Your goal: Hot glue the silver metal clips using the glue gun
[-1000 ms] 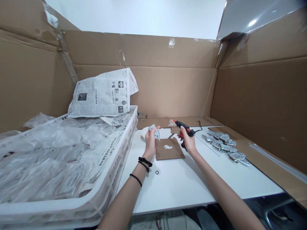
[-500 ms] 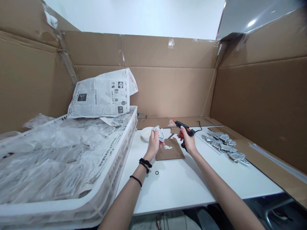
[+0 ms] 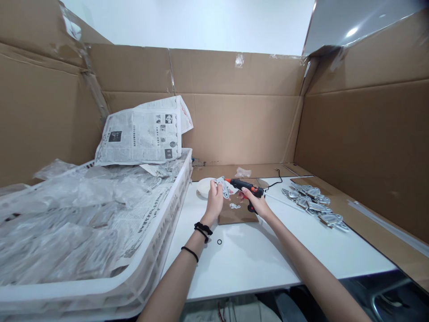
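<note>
Newspaper [image 3: 142, 134]: print too small to read.

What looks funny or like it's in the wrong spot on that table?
Maybe the small black ring: it lies alone on the white table, apart from the brown cardboard piece and the heaped pieces. Nothing looks spilled.

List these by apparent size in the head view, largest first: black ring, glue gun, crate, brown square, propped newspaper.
1. Crate
2. Propped newspaper
3. Brown square and glue gun: too close to rank, as the right hand partly covers the gun
4. Black ring
</note>
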Available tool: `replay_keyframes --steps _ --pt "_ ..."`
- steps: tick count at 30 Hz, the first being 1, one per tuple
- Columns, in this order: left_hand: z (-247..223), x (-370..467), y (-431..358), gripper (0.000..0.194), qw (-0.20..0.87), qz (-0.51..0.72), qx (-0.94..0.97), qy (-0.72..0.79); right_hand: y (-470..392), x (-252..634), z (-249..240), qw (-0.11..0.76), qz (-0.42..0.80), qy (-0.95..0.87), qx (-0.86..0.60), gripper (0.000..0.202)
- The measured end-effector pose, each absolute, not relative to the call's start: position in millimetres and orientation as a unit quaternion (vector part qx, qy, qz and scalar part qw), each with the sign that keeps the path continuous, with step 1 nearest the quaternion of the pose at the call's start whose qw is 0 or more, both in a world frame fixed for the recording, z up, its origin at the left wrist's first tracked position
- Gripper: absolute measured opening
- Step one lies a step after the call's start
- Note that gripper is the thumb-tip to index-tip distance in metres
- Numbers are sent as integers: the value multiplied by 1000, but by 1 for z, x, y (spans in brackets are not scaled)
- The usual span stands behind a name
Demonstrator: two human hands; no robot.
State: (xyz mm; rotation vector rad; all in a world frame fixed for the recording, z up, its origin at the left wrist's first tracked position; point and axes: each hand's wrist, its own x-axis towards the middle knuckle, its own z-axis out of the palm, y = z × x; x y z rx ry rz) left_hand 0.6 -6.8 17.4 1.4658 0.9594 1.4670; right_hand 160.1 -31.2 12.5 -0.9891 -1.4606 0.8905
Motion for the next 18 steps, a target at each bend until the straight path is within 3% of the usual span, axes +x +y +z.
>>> replay_keyframes --steps 18 --pt "23 8 -17 15 446 570 577 379 -30 160 11 533 368 -630 -428 51"
